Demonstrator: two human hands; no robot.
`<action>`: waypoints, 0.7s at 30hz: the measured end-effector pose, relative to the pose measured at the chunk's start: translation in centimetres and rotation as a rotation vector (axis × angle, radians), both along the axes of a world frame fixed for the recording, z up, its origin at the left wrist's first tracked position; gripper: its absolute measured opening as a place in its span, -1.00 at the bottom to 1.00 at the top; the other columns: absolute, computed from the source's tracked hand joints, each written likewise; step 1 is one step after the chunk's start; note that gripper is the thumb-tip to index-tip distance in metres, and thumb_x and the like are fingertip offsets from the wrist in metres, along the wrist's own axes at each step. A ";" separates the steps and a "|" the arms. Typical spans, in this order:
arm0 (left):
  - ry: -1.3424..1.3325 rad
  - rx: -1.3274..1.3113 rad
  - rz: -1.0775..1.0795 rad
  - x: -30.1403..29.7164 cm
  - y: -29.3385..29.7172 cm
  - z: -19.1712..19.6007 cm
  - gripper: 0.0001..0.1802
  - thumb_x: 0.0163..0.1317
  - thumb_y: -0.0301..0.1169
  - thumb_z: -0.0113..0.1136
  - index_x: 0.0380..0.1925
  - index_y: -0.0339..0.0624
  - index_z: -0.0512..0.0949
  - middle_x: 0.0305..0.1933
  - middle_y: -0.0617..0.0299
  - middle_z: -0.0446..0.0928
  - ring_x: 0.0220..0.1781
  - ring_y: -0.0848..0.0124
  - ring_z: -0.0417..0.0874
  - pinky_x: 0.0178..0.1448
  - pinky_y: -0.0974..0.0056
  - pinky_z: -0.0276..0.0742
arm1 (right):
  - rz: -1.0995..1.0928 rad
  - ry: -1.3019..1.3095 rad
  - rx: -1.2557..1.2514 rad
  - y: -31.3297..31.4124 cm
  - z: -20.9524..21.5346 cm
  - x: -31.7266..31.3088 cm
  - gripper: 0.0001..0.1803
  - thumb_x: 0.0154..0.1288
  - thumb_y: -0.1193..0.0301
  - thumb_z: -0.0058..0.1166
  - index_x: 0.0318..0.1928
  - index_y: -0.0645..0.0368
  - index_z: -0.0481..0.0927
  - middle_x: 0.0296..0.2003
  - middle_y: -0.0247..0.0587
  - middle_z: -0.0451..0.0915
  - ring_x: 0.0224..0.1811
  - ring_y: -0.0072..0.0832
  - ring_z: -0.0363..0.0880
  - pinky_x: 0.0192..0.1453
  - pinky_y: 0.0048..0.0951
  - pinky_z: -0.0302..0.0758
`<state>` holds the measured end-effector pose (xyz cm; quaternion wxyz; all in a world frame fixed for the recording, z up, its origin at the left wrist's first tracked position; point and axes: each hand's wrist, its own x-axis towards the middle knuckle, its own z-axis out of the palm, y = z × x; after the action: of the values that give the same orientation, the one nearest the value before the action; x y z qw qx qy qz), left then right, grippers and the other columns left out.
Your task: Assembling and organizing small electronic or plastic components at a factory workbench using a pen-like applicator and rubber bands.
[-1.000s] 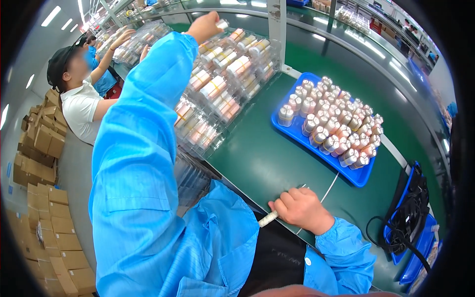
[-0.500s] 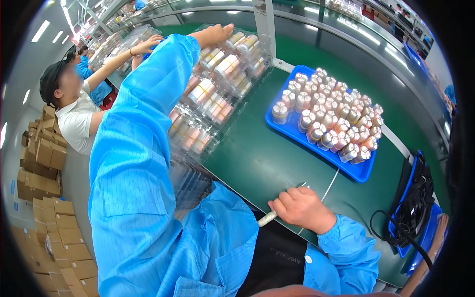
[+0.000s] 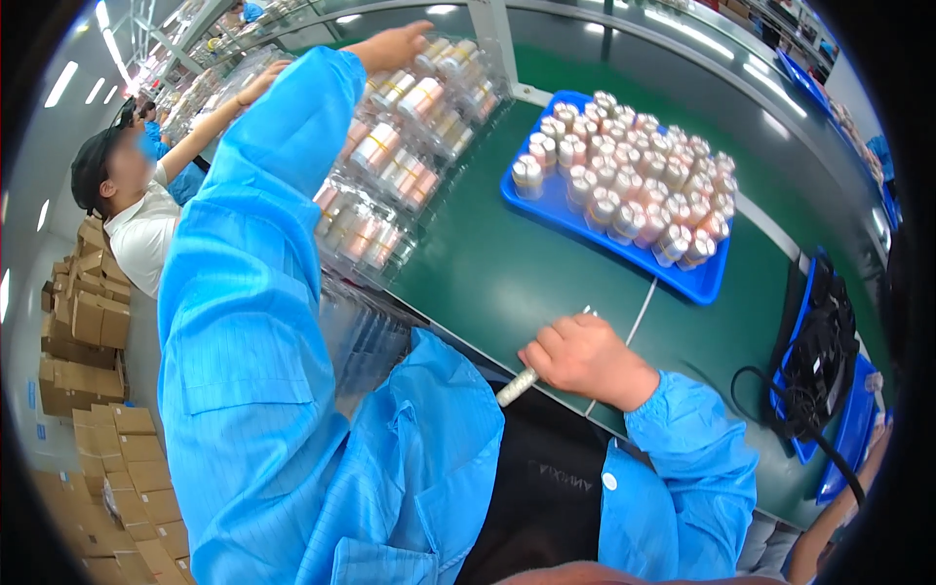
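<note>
My left hand [image 3: 395,45] reaches to the far left, over clear plastic blister trays [image 3: 408,190]. Its fingers are stretched out, and nothing shows in them. The trays hold silver, white and pinkish cylinders [image 3: 378,144], some with yellow bands. My right hand [image 3: 590,361] is closed in a fist above the front edge of the green table. It grips a thin tool with a whitish wrapped handle [image 3: 517,387]. The handle sticks out toward my body, and a small shiny tip shows beyond the fist. A blue tray [image 3: 702,286] beyond that hand holds many upright cylinders [image 3: 624,180].
Black cables [image 3: 824,356] lie in a blue bin at the right, near another person's arm [image 3: 838,517]. A person in a white shirt [image 3: 146,229] stands at the left. Cardboard boxes [image 3: 97,322] are stacked behind. A metal post [image 3: 492,44] rises at the back.
The view has shifted slightly, so the trays and table sit further left and higher. My left hand stays stretched out over the blister trays; my right hand keeps its grip on the tool.
</note>
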<state>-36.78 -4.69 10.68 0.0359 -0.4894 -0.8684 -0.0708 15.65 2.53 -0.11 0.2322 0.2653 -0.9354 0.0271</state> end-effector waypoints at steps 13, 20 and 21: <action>-0.042 -0.008 -0.199 25.9 -1.3 -3.0 -0.29 0.27 -0.11 0.29 0.30 -0.30 0.35 0.25 -0.25 0.44 0.32 -0.11 0.48 0.38 -0.01 0.44 | 0.001 0.113 -0.230 1.3 1.8 -0.9 -0.70 0.23 0.30 0.29 -0.53 0.06 0.45 -0.59 -0.31 0.43 -0.55 -0.32 0.52 -0.51 -0.27 0.43; -0.205 0.321 -0.093 28.7 -2.0 -7.6 -0.36 0.35 -0.33 0.21 0.36 -0.26 0.23 0.22 -0.29 0.49 0.22 -0.18 0.55 0.29 -0.05 0.49 | -0.131 0.041 -0.469 2.2 1.8 -1.3 -0.72 0.21 0.31 0.32 -0.49 0.10 0.47 -0.57 -0.18 0.48 -0.55 -0.18 0.54 -0.48 -0.15 0.43; -0.255 0.377 -0.001 29.3 -2.1 -7.8 -0.36 0.34 -0.34 0.22 0.35 -0.26 0.23 0.26 -0.27 0.47 0.20 -0.18 0.58 0.26 -0.05 0.52 | -0.162 0.009 -0.498 2.4 1.8 -1.3 -0.75 0.21 0.33 0.30 -0.47 0.14 0.51 -0.54 -0.14 0.54 -0.52 -0.13 0.57 -0.47 -0.15 0.44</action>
<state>-7.46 -6.75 2.86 0.0166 -0.4614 -0.8371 -0.2934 14.35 4.90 1.71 0.2958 0.1243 -0.9171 0.2367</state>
